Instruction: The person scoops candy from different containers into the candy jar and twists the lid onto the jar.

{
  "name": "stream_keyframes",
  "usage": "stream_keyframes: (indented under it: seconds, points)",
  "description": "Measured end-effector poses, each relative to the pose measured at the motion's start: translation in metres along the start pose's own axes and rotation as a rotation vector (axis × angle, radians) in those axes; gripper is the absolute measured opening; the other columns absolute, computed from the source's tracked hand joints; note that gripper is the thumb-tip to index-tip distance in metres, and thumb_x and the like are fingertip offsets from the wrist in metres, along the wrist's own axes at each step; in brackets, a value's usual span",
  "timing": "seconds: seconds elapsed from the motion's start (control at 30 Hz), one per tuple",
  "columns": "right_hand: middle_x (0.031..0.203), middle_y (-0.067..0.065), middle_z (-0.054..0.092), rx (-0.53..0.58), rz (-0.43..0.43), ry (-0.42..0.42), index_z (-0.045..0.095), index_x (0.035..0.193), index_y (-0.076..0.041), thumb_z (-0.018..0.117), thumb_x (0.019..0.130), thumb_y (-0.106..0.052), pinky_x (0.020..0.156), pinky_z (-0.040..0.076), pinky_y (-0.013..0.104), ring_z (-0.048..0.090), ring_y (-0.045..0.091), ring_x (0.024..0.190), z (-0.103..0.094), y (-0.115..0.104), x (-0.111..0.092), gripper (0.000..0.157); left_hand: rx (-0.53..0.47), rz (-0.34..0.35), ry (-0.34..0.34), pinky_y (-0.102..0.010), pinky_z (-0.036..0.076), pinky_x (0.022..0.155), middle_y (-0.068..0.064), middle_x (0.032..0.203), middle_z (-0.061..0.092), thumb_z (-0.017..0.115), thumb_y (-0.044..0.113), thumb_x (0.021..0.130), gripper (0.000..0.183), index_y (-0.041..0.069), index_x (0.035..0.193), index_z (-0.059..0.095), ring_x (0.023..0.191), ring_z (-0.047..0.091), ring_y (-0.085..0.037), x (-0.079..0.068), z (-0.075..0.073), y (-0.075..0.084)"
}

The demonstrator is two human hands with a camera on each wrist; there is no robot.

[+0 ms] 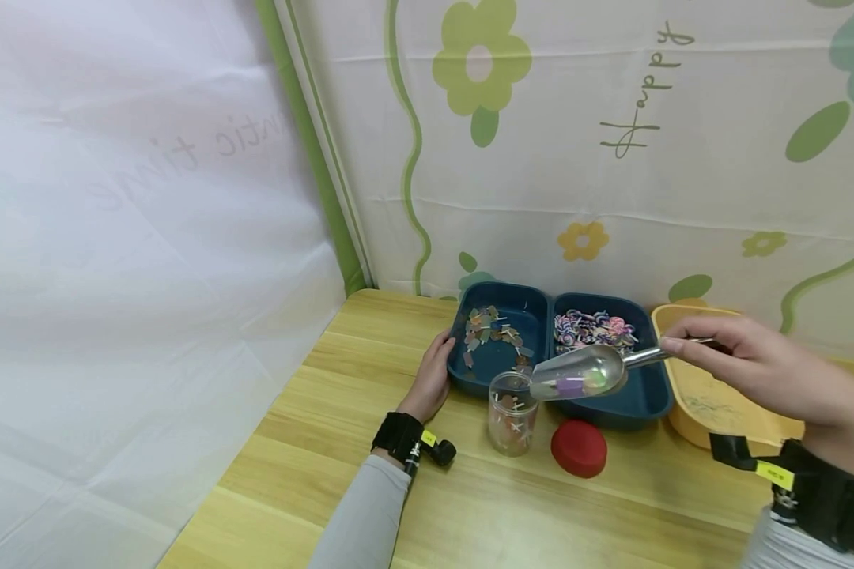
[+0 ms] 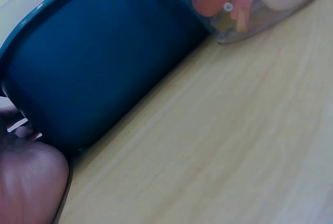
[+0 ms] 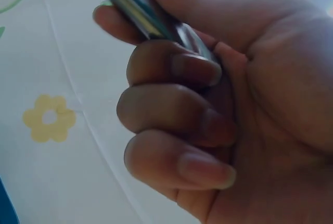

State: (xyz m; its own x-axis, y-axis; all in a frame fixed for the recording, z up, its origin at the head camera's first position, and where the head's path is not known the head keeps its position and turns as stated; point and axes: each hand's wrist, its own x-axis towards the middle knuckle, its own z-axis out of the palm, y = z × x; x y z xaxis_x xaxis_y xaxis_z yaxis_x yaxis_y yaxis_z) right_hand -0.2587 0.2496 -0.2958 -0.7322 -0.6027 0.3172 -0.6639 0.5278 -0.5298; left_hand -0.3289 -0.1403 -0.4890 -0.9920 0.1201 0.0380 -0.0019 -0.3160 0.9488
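My right hand [image 1: 743, 367] grips the handle of a metal scoop [image 1: 615, 371], its fingers curled round it in the right wrist view. The scoop holds purple and pale green pieces, and its front lip overlaps the mouth of a clear jar [image 1: 512, 427]. Inside the jar are colourful small pieces with white sticks; it stands upright. My left hand [image 1: 430, 383] rests against the outer left side of a dark blue box [image 1: 461, 378], which holds scattered small pieces. In the left wrist view, part of that hand lies at the box's corner, near the jar's base.
A second blue box [image 1: 644, 395] holds swirled lollipop-shaped pieces. To its right stands a yellow box [image 1: 736, 415] with something small on its bottom. A red lid [image 1: 579, 449] lies in front of the boxes on the wooden table [image 1: 519, 521]. A patterned cloth [image 1: 541, 174] hangs behind.
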Motion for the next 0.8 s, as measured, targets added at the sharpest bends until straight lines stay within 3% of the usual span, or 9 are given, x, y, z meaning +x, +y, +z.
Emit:
stream_keyframes:
  seconds: [0.47, 0.8]
  points:
    - [0.089, -0.008, 0.06, -0.045, -0.025, -0.003, 0.068, 0.102, -0.025, 0.056, 0.103, 0.002, 0.059, 0.038, 0.025, 0.05, 0.011, 0.077, 0.001, 0.004, -0.001, 0.029, -0.005, 0.004, 0.013, -0.048, 0.032, 0.12, -0.02, 0.161, 0.035, 0.032, 0.022, 0.114, 0.047, 0.006, 0.158, 0.034, 0.147, 0.036, -0.033, 0.001, 0.0, 0.0]
    - [0.093, -0.006, 0.064, -0.119, 0.089, 0.06, 0.071, 0.108, -0.022, 0.06, 0.104, -0.011, 0.065, 0.045, 0.021, 0.059, 0.005, 0.081, 0.008, 0.007, 0.011, 0.017, -0.004, 0.002, -0.01, -0.048, 0.03, 0.121, -0.019, 0.162, 0.032, 0.032, 0.025, 0.115, 0.048, 0.008, 0.159, 0.032, 0.149, 0.033, -0.033, 0.0, 0.0, 0.001]
